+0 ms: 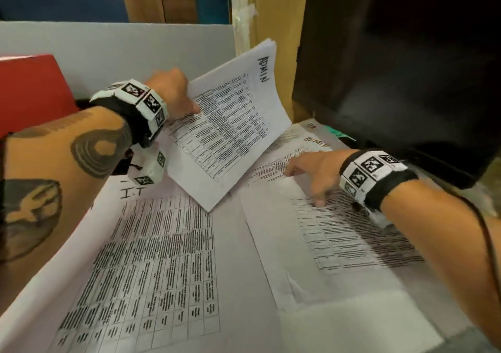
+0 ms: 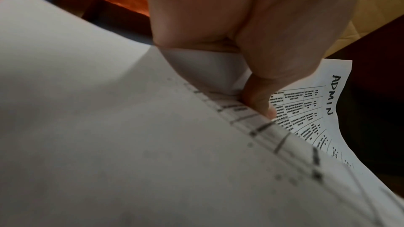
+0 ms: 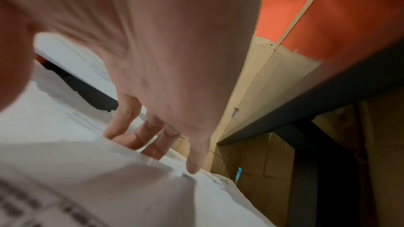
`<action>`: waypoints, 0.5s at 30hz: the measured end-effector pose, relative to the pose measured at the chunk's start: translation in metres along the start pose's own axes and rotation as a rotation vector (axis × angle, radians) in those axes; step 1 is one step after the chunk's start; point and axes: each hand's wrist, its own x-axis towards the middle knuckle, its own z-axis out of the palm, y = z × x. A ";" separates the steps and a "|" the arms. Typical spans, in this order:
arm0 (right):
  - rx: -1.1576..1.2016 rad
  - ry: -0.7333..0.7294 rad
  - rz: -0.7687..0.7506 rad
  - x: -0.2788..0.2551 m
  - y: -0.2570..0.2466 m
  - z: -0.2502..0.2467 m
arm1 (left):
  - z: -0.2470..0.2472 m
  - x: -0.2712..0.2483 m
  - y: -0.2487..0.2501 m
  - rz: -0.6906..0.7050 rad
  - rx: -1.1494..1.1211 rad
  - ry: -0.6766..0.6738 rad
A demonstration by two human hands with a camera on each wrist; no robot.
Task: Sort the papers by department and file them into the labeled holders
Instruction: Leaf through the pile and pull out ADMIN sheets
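Left hand: the left hand (image 1: 173,92) pinches the near edge of the ADMIN sheets (image 1: 230,119), thumb on top and the other fingers underneath, as the left wrist view shows; the grip lifts them off the pile, probably to keep that department apart from the rest.
ADMIN sheets: held tilted, far end raised toward the grey board (image 1: 108,46), lower corner over the papers below; the handwritten ADMIN heading faces up, so the department reads at a glance.
Right hand: the right hand (image 1: 314,173) lies with fingers straight and spread, tips pressing the right stack (image 1: 339,230), holding nothing; it seems to pin those pages flat or to feel for the next one.
I.T sheet: the I.T sheet (image 1: 151,257) lies flat at the near left, its heading just under the left wrist.
Right stack heading: a handwritten word at the far end is too blurred to read.
Holders: a red folder (image 1: 29,86) stands at the far left and a black box (image 1: 393,62) at the far right; no label is visible on either.
Progress: sorting appears underway, with most papers not yet filed.
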 end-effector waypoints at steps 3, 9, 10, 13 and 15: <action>-0.036 0.019 -0.007 0.003 -0.003 -0.001 | 0.007 0.010 0.004 0.013 0.003 -0.022; -0.028 0.123 -0.017 -0.009 -0.006 -0.005 | 0.014 0.023 0.008 0.029 0.031 -0.037; -0.016 0.167 -0.020 -0.012 -0.005 -0.004 | 0.013 0.025 0.008 0.031 0.031 -0.039; 0.038 0.262 -0.044 -0.026 -0.002 0.000 | 0.011 0.034 0.007 0.023 0.042 -0.029; 0.084 0.335 -0.079 -0.036 0.002 0.003 | 0.010 0.041 0.007 0.015 0.030 -0.038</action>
